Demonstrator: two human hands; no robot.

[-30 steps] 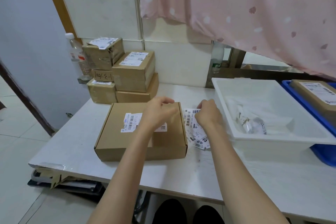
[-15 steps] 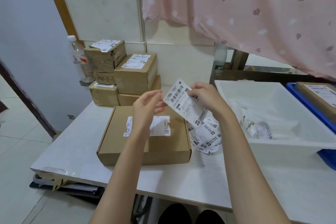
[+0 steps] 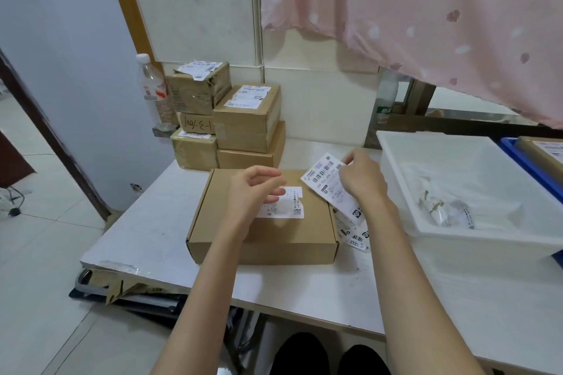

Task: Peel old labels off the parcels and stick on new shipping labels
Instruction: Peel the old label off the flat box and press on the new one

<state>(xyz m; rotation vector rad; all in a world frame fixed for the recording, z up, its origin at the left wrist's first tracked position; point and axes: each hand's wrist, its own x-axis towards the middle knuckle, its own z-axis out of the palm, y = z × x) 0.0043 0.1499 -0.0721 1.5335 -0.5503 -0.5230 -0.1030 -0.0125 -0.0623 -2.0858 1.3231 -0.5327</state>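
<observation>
A flat brown cardboard parcel [image 3: 268, 237] lies in front of me on the white table [image 3: 304, 292]. A white old label [image 3: 286, 207] is stuck on its lid, partly hidden by my left hand [image 3: 253, 192], which hovers over it with curled, separated fingers holding nothing. My right hand [image 3: 362, 179] pinches a white shipping label [image 3: 327, 176] with barcodes, held tilted above the parcel's right rear corner. More loose labels [image 3: 353, 231] lie on the table just right of the parcel.
Several stacked brown parcels [image 3: 246, 119] with labels stand at the back left beside a plastic bottle [image 3: 154, 88]. A white plastic tub [image 3: 475, 237] with crumpled label scraps sits at the right, a blue crate [image 3: 518, 155] behind it. A pink curtain hangs above.
My right hand lifted a label off the loose pile, then lowered it toward the parcel's right rear corner. My left hand came off the lid and stays over the old label.
</observation>
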